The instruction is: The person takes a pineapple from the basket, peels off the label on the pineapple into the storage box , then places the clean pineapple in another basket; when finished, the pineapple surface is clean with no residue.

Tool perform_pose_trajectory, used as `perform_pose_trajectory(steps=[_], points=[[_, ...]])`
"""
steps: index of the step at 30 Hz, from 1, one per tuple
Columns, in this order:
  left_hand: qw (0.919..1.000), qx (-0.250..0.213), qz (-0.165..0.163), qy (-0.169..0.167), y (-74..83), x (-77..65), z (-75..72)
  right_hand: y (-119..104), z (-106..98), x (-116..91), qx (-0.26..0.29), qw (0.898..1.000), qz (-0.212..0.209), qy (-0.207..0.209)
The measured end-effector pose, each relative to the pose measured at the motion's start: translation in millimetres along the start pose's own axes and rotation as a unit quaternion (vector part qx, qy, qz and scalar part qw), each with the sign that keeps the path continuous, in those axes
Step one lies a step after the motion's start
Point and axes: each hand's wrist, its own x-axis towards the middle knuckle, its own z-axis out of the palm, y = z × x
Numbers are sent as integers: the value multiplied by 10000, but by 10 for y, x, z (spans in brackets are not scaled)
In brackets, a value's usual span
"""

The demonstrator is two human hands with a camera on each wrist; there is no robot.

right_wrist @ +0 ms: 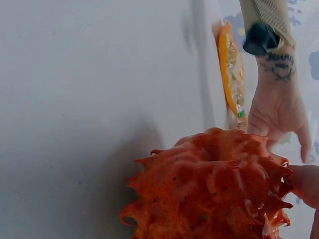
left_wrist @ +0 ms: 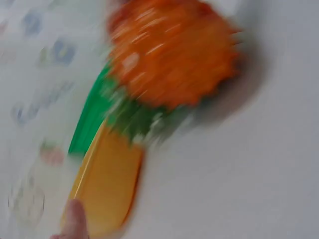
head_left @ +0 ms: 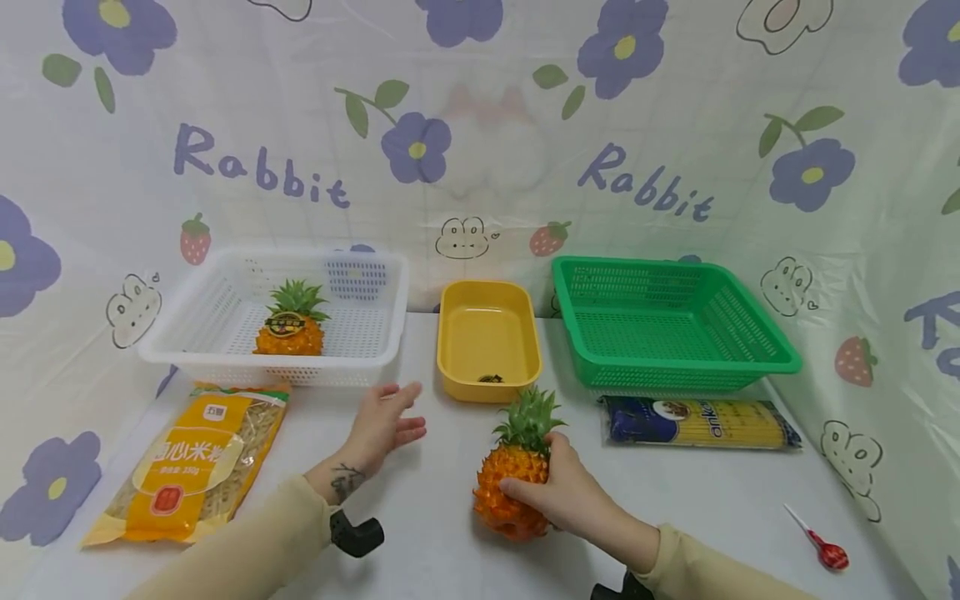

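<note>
Packet of dried noodles point(head_left: 202, 471), as my remote feed shows it, lies flat at the far left, just in front of the white basket point(head_left: 352, 371); its broad side probably keeps it steady. Inside that basket sits a labelled pineapple point(head_left: 291, 340), and I'd say the walls stop it rolling. Next comes the left hand point(head_left: 381, 427), raised over the cloth with fingers loosely apart and nothing in them, likely ready to steady something. Behind and to its right stands the yellow tub point(head_left: 450, 379).

Nearer to me is the held pineapple point(head_left: 510, 493), crown towards the tub. My right hand point(head_left: 573, 493) grips it, thumb across the near face and fingers round the side below the leaves, which I judge gives a firm hold on the thick, spiny body. Whether its base touches the cloth I cannot tell.

Further right, the green basket point(head_left: 667, 377) stands behind the spaghetti pack point(head_left: 701, 422), perhaps laid lengthwise to follow its edge. A red lollipop point(head_left: 831, 553) lies far right, near the corner.
</note>
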Motion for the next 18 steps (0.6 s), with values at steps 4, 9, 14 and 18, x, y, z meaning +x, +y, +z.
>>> perform_pose_trajectory(steps=[4,9,14,18], points=[[9922,-1095,-282,531,129,176,-306,-13,-13,-14,26,10000,-27,-64],[9652,-2417,-418,905,236,253,-553,1,-20,-4,-157,9999,-15,-44],[9351,-3272,-341,1321,298,313,-680,10,-26,4,-215,9998,-8,-5],[9133,-3671,-104,1761,317,368,-727,13,-36,3,-92,9999,-72,33]])
